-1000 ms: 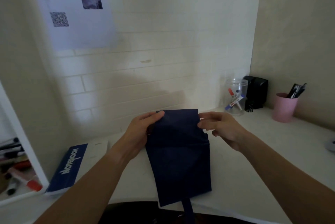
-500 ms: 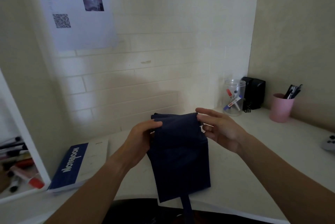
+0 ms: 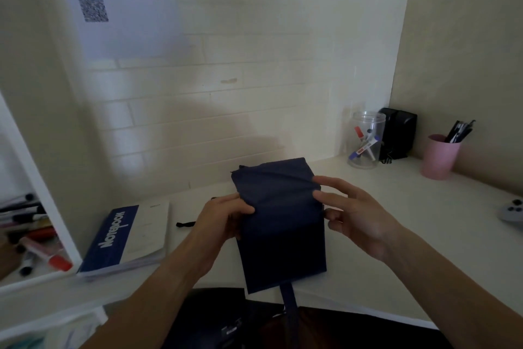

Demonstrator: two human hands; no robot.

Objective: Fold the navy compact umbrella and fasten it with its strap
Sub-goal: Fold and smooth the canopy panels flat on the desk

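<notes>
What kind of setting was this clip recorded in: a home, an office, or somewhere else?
Most likely a study or office desk corner: a white desk set against the walls carries a notebook, a clear jar of markers and a pink cup of pens. Home or workplace cannot be told.

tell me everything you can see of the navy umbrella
The navy umbrella shows as a flat, roughly rectangular bundle of dark matte fabric, creased near its top. It is held upright over the white desk's near edge. The left hand grips its left side, the right hand pinches its upper right edge. A narrow navy strap hangs loose from the bottom.
</notes>
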